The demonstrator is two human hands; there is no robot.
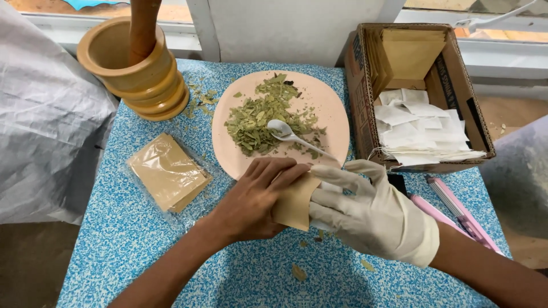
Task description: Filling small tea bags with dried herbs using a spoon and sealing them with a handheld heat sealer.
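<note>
Brown pouch [294, 202] being held between both hands, just below the pink plate [334, 114].
Bare left hand [251, 199] is gripping its left side; gloved right hand [365, 211] is pinching its right edge. A white spoon [288, 134] is lying on the crushed leaves [257, 117].

- One pink plate [331, 108] at 12 o'clock
- One white spoon [283, 130]
- One wooden mortar [137, 71] at 10 o'clock
- One cardboard box [365, 85] at 2 o'clock
- Two hands: one bare [251, 199], one gloved [371, 214]

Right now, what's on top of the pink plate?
On the pink plate: a heap of crushed green leaves and a white plastic spoon resting on it. The plate's near rim is hidden behind the left hand.
</note>
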